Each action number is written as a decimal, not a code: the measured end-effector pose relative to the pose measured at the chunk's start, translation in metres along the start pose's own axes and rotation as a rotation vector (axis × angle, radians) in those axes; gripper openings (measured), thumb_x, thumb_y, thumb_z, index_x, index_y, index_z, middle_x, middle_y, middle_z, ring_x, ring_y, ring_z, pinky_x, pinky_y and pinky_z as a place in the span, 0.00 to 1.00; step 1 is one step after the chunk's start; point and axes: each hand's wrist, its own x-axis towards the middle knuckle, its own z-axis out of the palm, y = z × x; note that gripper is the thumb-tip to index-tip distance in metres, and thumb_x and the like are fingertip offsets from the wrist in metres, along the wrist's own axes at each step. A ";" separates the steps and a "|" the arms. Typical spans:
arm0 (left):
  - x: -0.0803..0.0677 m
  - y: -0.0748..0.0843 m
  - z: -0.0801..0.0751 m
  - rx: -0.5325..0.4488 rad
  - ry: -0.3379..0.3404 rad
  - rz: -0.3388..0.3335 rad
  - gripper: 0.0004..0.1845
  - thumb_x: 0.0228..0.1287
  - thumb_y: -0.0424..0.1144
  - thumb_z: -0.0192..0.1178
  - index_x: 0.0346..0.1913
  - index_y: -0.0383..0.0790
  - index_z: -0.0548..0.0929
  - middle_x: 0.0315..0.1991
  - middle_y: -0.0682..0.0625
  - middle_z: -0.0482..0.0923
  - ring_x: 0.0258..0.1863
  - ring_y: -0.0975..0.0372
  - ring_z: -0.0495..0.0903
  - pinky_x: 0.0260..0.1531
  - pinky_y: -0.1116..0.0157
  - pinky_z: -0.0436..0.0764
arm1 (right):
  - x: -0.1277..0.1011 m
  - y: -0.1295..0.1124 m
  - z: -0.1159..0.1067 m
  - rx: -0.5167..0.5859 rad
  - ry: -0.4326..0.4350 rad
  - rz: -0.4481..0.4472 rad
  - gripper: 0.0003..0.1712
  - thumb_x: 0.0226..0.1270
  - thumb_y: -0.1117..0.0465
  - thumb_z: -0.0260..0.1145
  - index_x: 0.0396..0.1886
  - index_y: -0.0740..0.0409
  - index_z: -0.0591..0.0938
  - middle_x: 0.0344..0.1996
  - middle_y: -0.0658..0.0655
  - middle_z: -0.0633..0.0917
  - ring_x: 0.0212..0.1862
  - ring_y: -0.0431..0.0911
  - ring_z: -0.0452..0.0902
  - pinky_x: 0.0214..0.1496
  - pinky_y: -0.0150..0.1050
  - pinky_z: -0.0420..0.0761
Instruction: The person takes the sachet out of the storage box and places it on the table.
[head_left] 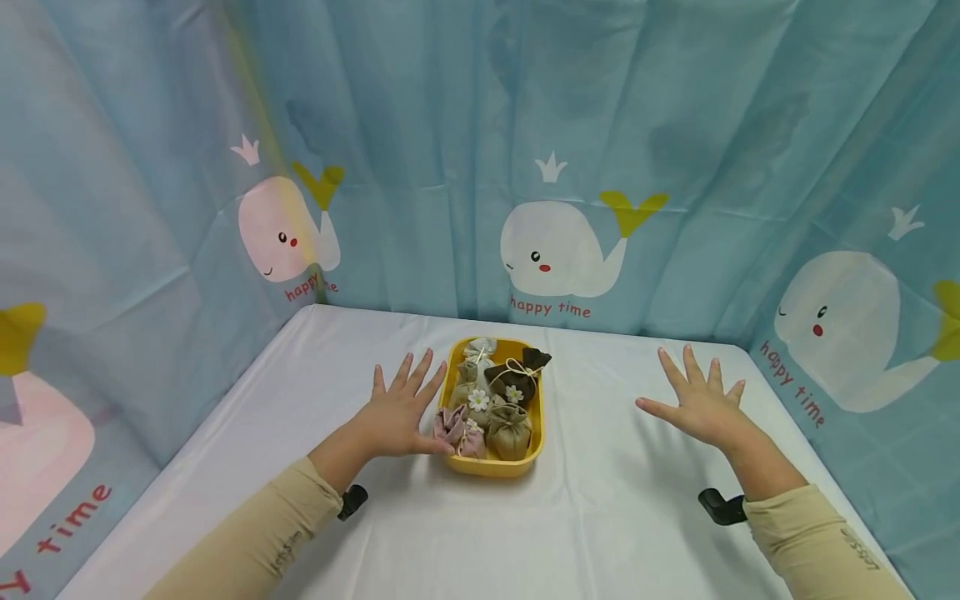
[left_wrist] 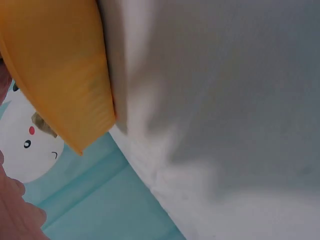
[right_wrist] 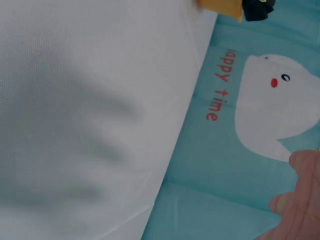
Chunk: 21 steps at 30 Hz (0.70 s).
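A yellow tray (head_left: 491, 468) stands on the white table, filled with several small drawstring pouches. Among them are a dark brown pouch (head_left: 510, 382) at the back right, an olive pouch (head_left: 509, 433) at the front right and a pink pouch (head_left: 471, 442) at the front left. Two white flowers show on the middle ones. My left hand (head_left: 397, 417) is spread at the tray's left side, its thumb overlapping the front left rim in the head view. Off to the right, my right hand (head_left: 697, 406) hovers with fingers spread, holding nothing.
Blue curtains (head_left: 420, 233) printed with whales enclose the white table (head_left: 600, 533) at the back and both sides. Black wrist mounts (head_left: 722, 507) stick out beside both sleeves. Hand shadows fall on the cloth.
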 end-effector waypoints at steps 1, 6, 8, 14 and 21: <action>0.000 0.000 0.002 0.003 -0.004 -0.003 0.66 0.32 0.85 0.41 0.72 0.50 0.37 0.72 0.47 0.23 0.69 0.46 0.28 0.55 0.32 0.33 | 0.000 0.000 0.000 0.001 -0.001 -0.001 0.59 0.54 0.24 0.48 0.73 0.51 0.36 0.68 0.72 0.33 0.62 0.76 0.18 0.47 0.77 0.24; 0.000 0.002 0.007 -0.024 -0.015 -0.005 0.67 0.30 0.86 0.40 0.73 0.49 0.37 0.72 0.47 0.24 0.69 0.46 0.28 0.54 0.32 0.32 | 0.000 0.000 0.003 0.011 -0.007 -0.007 0.59 0.54 0.25 0.49 0.73 0.51 0.36 0.68 0.71 0.32 0.62 0.75 0.17 0.47 0.76 0.23; 0.001 0.003 0.010 -0.036 -0.018 -0.007 0.67 0.31 0.85 0.42 0.73 0.48 0.39 0.72 0.47 0.26 0.69 0.45 0.29 0.54 0.32 0.32 | 0.000 0.000 0.004 0.015 -0.008 -0.008 0.59 0.53 0.25 0.49 0.73 0.51 0.37 0.68 0.71 0.32 0.62 0.75 0.17 0.47 0.76 0.22; 0.005 0.001 0.024 -0.029 -0.057 -0.017 0.66 0.31 0.86 0.38 0.73 0.50 0.39 0.72 0.50 0.24 0.69 0.46 0.28 0.55 0.32 0.33 | 0.001 -0.003 0.005 0.019 -0.012 -0.016 0.59 0.53 0.25 0.50 0.73 0.51 0.37 0.68 0.72 0.33 0.62 0.75 0.18 0.47 0.76 0.22; 0.007 0.003 0.035 -0.056 -0.068 -0.015 0.65 0.33 0.86 0.37 0.73 0.49 0.39 0.73 0.53 0.29 0.70 0.49 0.31 0.56 0.33 0.35 | 0.002 -0.006 0.007 0.023 -0.013 -0.026 0.59 0.53 0.25 0.50 0.73 0.51 0.38 0.69 0.72 0.33 0.62 0.76 0.19 0.47 0.76 0.22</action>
